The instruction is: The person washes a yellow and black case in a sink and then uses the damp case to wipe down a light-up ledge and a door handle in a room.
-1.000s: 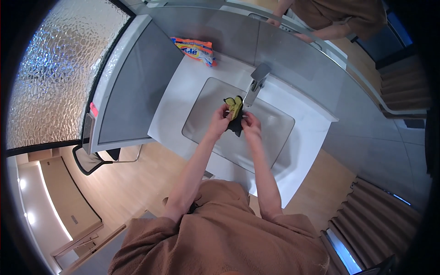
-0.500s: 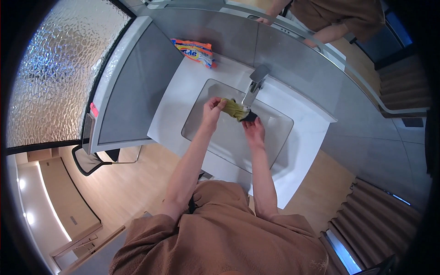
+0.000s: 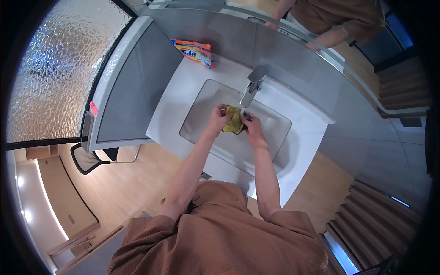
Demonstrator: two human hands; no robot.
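A small olive-green cloth [image 3: 234, 123] with a dark part, perhaps a sock, is held between both hands above the sink basin [image 3: 201, 103]. My left hand [image 3: 219, 121] pinches its left side, fingers closed. My right hand [image 3: 254, 129] grips the dark part on the right, fingers curled round it. The cloth is bunched up, just below the spout of the chrome faucet [image 3: 250, 91]. A pale streak under the spout looks like running water.
An orange, white and blue detergent bag [image 3: 195, 52] stands at the back left of the white countertop [image 3: 165, 107]. A mirror [image 3: 321, 27] runs along the back wall. A grey partition [image 3: 137, 87] borders the left side, with a chair [image 3: 89, 158] beyond it.
The cloth was stretched between my hands and now hangs bunched and lower. My hands have come closer together, the left one moving right and down.
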